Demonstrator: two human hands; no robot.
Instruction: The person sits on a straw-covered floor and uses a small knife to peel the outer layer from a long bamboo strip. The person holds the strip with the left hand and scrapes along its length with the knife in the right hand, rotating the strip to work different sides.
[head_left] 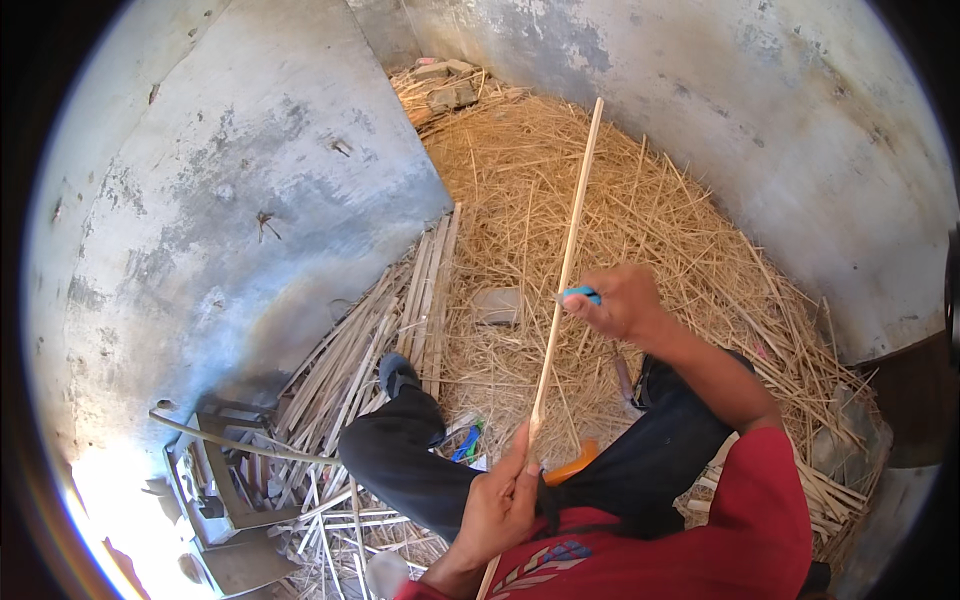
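The left grip (503,502) holds a long pale strip (577,208), the right grip (622,302) a blue tool (582,294).

My stick (577,210) slants up from my lap over the straw (510,150), barring any straight sweep across the middle. Right of it, my right hand (620,303) has open air ahead and outward, as far as the right wall (780,150). Left of it I could pass over the block (498,306) until the slats (340,360) and left wall (250,170). Lower down, my left leg (400,450) and right leg (655,430) flank the gap by my left hand (498,507), where an orange thing (573,465) narrows it.
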